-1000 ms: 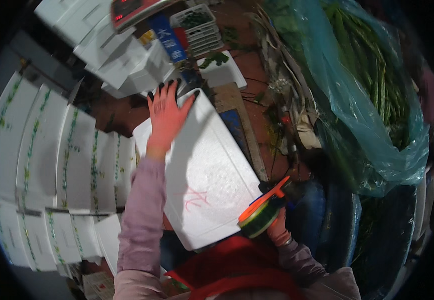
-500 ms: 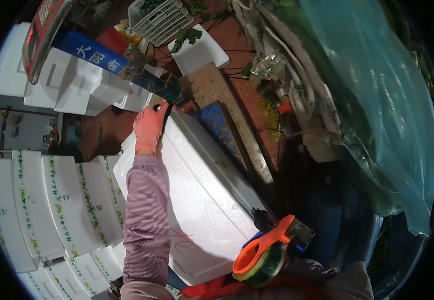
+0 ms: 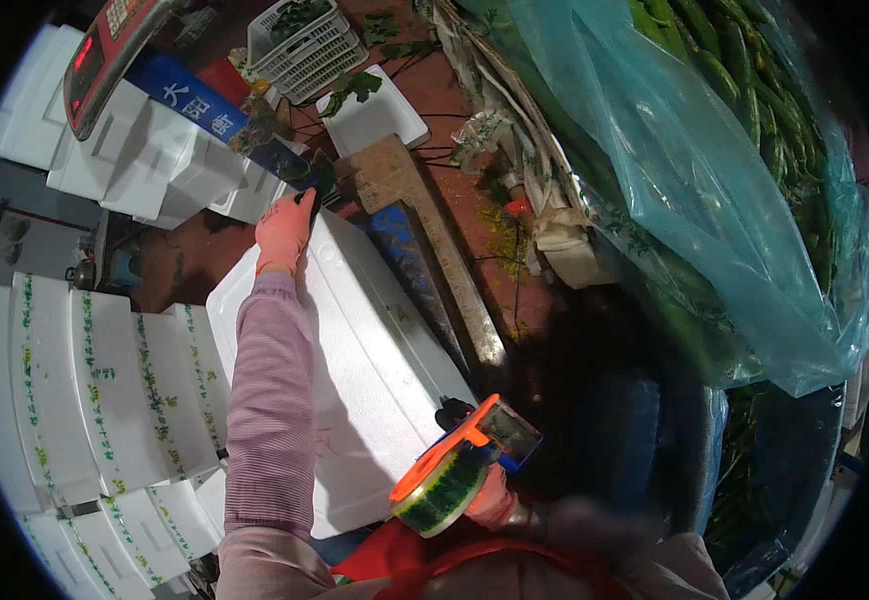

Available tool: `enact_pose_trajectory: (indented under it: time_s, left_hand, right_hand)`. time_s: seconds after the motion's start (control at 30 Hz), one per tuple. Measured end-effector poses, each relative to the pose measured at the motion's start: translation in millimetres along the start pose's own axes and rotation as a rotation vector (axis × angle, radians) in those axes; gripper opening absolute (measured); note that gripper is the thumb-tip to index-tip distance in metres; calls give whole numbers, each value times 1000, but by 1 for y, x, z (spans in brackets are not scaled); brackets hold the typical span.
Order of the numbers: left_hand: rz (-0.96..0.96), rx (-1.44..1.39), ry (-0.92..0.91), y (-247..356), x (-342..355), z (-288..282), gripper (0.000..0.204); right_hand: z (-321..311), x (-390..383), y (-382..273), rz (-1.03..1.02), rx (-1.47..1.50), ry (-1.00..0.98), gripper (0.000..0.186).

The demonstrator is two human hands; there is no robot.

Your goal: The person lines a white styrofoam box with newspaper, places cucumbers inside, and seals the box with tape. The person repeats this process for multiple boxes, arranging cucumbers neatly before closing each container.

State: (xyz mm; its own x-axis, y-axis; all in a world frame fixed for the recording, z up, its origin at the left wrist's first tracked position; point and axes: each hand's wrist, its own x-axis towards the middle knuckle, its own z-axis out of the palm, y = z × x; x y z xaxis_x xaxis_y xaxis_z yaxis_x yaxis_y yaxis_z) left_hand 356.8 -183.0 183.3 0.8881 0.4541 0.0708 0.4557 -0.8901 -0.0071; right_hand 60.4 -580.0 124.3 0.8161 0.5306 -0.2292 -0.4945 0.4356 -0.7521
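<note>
A large white foam box point(image 3: 355, 340) stands tilted in front of me, with its long lid seam on the right side. My left hand point(image 3: 285, 230), in a pinkish-orange glove, grips the box's far corner, and its fingertips are partly hidden. Close to the near right end of the box, a tape dispenser point(image 3: 455, 455) with an orange frame carries a roll of green tape point(image 3: 445, 497). My right hand point(image 3: 495, 497), gloved alike, is wrapped around the dispenser's handle; most of its fingers are hidden behind it.
Stacked white foam boxes point(image 3: 105, 380) fill the left. A scale's red display head point(image 3: 105, 65) stands on a blue post point(image 3: 190, 100) beyond the box. A worn beam point(image 3: 435, 250) lies right of it. Farther right, bluish plastic sheeting point(image 3: 655, 140) partly covers long green vegetables point(image 3: 755, 100).
The view has shifted, and more green vegetables show at right. The tape dispenser has moved left along the box's near end, and my right hand is now visible. My left hand keeps the far corner.
</note>
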Motion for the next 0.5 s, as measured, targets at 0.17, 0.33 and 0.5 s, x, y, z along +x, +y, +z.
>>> enact_pose_trajectory:
  time_s: [0.17, 0.33, 0.5]
  left_hand:
    - [32, 1, 54, -6, -8, 4, 54]
    - [2, -43, 183, -4, -16, 7, 42]
    - [-15, -157, 206, 6, -12, 1, 34]
  right_hand:
    - [-9, 65, -108, 146, 113, 328, 60]
    - [9, 301, -139, -556, -544, 35, 57]
    - [26, 445, -113, -32, -816, -104, 48]
